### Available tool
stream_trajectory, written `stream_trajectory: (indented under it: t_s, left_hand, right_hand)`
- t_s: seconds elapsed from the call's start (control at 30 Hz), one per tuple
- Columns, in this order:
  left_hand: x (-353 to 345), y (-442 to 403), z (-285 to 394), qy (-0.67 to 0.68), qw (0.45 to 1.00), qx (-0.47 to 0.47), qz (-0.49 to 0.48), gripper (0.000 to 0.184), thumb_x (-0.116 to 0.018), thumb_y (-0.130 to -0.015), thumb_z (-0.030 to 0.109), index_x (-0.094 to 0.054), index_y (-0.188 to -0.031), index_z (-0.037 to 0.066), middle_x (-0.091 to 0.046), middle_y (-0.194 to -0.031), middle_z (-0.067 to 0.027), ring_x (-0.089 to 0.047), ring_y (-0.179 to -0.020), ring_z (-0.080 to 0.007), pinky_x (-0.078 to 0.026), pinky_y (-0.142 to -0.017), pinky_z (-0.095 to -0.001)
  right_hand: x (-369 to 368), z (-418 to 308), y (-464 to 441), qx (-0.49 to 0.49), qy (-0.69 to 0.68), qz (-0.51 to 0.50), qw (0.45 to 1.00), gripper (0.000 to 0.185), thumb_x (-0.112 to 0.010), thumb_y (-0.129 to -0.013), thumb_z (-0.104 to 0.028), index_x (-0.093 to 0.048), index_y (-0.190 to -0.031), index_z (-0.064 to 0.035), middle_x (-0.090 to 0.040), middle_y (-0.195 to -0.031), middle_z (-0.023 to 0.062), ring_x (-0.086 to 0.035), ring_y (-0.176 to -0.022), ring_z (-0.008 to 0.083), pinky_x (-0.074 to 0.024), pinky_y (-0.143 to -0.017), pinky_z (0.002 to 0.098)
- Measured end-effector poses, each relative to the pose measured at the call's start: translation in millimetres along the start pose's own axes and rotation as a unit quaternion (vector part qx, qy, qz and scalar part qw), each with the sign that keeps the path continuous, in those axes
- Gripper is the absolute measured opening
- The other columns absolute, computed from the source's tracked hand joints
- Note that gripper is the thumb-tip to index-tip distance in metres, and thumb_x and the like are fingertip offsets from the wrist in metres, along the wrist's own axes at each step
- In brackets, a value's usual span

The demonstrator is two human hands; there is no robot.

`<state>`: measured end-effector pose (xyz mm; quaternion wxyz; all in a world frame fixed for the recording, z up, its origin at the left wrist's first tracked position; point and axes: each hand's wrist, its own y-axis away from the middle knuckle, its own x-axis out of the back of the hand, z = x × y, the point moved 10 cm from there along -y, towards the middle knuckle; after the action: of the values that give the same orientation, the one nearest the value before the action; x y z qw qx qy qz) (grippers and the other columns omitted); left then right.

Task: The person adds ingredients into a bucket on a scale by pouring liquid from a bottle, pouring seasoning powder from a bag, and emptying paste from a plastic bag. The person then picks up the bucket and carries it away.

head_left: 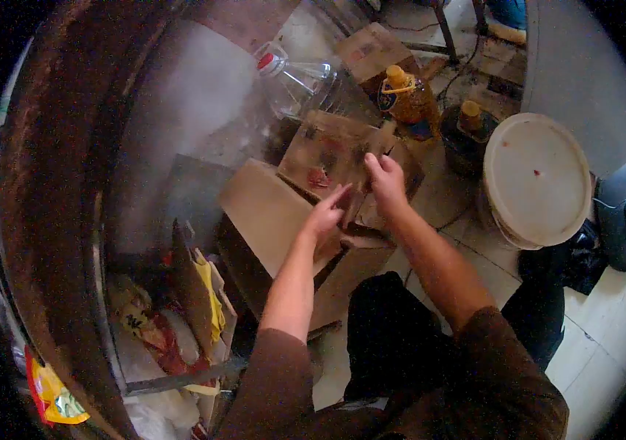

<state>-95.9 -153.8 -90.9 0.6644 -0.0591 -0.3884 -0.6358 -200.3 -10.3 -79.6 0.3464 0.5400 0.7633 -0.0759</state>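
Note:
A closed brown cardboard box (327, 150) with faded red print stands in front of me, tilted in view. A second cardboard box (269, 209) with raised flaps is nearer, on its left and front side. My right hand (387, 183) is closed at the first box's right edge, thumb pointing up, its fingers partly hidden behind the thumb. My left hand (325, 214) lies over the gap between the two boxes, index finger stretched towards the printed box, the other fingers partly curled. Nothing shows in the left hand.
A lidded white bucket (536, 180) stands at right, beside a dark bottle with a yellow cap (469, 121) and an oil bottle (409, 103). A clear red-capped jug (302, 81) is behind the boxes. At left, a metal-framed shelf (181, 378) holds bags and torn cardboard.

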Motion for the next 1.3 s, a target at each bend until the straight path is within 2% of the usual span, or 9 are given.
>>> stream_trajectory:
  t_s: [0.13, 0.2, 0.3, 0.7, 0.77, 0.87, 1.0, 1.1, 1.3]
  left_hand:
    - [-4, 48, 73, 0.124, 0.989, -0.085, -0.007, 0.085, -0.057, -0.071, -0.009, -0.021, -0.147, 0.007, -0.027, -0.15, -0.0088, -0.029, -0.136, -0.0199, -0.023, -0.111, -0.0323]
    - [8, 64, 76, 0.147, 0.987, -0.062, -0.008, 0.086, -0.058, -0.071, -0.007, -0.021, -0.147, 0.006, -0.03, -0.147, -0.0081, -0.031, -0.134, -0.0187, -0.026, -0.11, -0.0325]
    - [13, 66, 69, 0.161, 0.986, -0.042, -0.007, 0.08, -0.059, -0.073, -0.005, -0.024, -0.145, 0.004, -0.042, -0.138, -0.0069, -0.042, -0.124, -0.0179, -0.034, -0.104, -0.0323]
    - [70, 51, 31, -0.058, 0.941, 0.029, 0.333, 0.025, -0.067, -0.083, 0.019, -0.06, -0.097, 0.0, -0.065, -0.088, -0.0077, -0.06, -0.081, -0.0169, -0.048, -0.074, -0.0335]
    - [79, 58, 34, -0.068, 0.931, -0.014, 0.358, 0.024, -0.067, -0.082, 0.019, -0.06, -0.094, 0.0, -0.065, -0.085, -0.0076, -0.059, -0.077, -0.0179, -0.048, -0.073, -0.0334]
    - [142, 86, -23, 0.182, 0.884, 0.044, 0.429, 0.02, -0.065, -0.082, 0.01, -0.06, -0.098, 0.0, -0.064, -0.094, -0.007, -0.059, -0.081, -0.0194, -0.047, -0.074, -0.0328]
    - [191, 92, 7, -0.122, 0.874, 0.062, 0.466, 0.023, -0.065, -0.082, 0.012, -0.06, -0.1, -0.002, -0.064, -0.089, -0.0082, -0.057, -0.078, -0.0186, -0.046, -0.073, -0.0352]
    - [192, 92, 10, -0.104, 0.876, 0.106, 0.458, 0.025, -0.065, -0.082, 0.014, -0.059, -0.101, -0.001, -0.064, -0.089, -0.009, -0.057, -0.078, -0.0184, -0.046, -0.072, -0.0352]
    - [168, 78, -27, -0.014, 0.877, 0.062, 0.475, 0.025, -0.067, -0.082, 0.015, -0.059, -0.1, 0.0, -0.064, -0.091, -0.0097, -0.058, -0.081, -0.0191, -0.047, -0.076, -0.0347]
  right_hand:
    - [-34, -20, 1, 0.098, 0.17, -0.019, 0.98, 0.027, -0.059, -0.09, -0.026, -0.052, -0.078, -0.0029, -0.049, -0.072, -0.0017, -0.041, -0.065, 0.0086, -0.0385, -0.058, 0.028]
    - [-40, -17, -1, 0.09, 0.219, -0.007, 0.972, 0.031, -0.058, -0.088, -0.031, -0.057, -0.086, 0.0003, -0.06, -0.079, 0.0222, -0.058, -0.072, 0.0356, -0.0452, -0.068, 0.0425]
    - [-75, -9, 19, 0.127, 0.289, -0.028, 0.949, 0.028, -0.06, -0.086, -0.032, -0.06, -0.087, -0.0044, -0.062, -0.083, 0.0214, -0.058, -0.08, 0.0422, -0.046, -0.068, 0.0485]
    - [-36, -15, -14, 0.121, 0.408, -0.181, 0.887, 0.032, -0.056, -0.088, -0.034, -0.067, -0.092, -0.004, -0.068, -0.088, 0.0127, -0.063, -0.088, 0.0319, -0.0467, -0.085, 0.0436]
    - [-35, 32, -3, 0.335, 0.752, -0.235, 0.516, 0.024, -0.059, -0.082, -0.029, -0.07, -0.086, -0.0085, -0.067, -0.081, 0.0062, -0.061, -0.092, 0.026, -0.0389, -0.098, 0.0429]
    - [-17, 37, 5, 0.31, 0.748, -0.242, 0.535, 0.017, -0.064, -0.077, -0.026, -0.07, -0.089, -0.0159, -0.065, -0.089, 0.0058, -0.057, -0.1, 0.0249, -0.0297, -0.107, 0.0423]
    - [-30, 41, 15, 0.222, 0.827, -0.295, 0.425, 0.018, -0.063, -0.078, -0.029, -0.071, -0.088, -0.0159, -0.066, -0.09, 0.0042, -0.059, -0.095, 0.0247, -0.0372, -0.098, 0.0428]
    - [-45, 57, -14, 0.159, 0.792, -0.241, 0.538, 0.014, -0.063, -0.076, -0.025, -0.071, -0.075, -0.0143, -0.068, -0.082, 0.0052, -0.064, -0.083, 0.0237, -0.0422, -0.086, 0.0396]
    - [-77, 78, 3, 0.1, 0.821, -0.303, 0.473, 0.045, -0.062, -0.079, -0.025, -0.054, -0.12, -0.0106, -0.068, -0.086, 0.0091, -0.067, -0.082, 0.0246, -0.0462, -0.063, 0.0401]
